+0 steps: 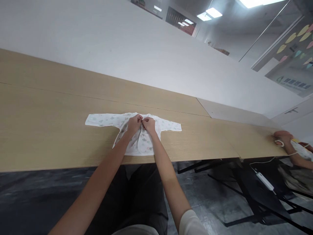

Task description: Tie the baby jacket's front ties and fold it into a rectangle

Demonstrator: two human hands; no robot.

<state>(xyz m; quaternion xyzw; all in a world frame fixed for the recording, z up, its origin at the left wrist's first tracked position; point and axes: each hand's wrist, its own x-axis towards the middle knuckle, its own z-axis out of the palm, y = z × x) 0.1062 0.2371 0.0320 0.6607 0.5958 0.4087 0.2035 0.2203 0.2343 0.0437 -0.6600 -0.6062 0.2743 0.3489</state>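
A small white baby shirt [146, 143] with a scattered print lies on the wooden table, its sleeves spread out to both sides. Near the neckline, my left hand [134, 124] pinches the front edge of the cloth. My right hand [149, 124] is closed on the same spot from the other side, fingertips almost meeting the left ones. Whatever fastening may sit between the fingers is too small to make out. Below the hands the front panels overlap, with a curved edge showing.
The long wooden table [49, 130] runs along a white wall [122, 49]. At the far right another person's arm [295, 156] rests on the table beside a white roll [279, 143]. A black chair [254, 186] with a white power strip [264, 181] stands below.
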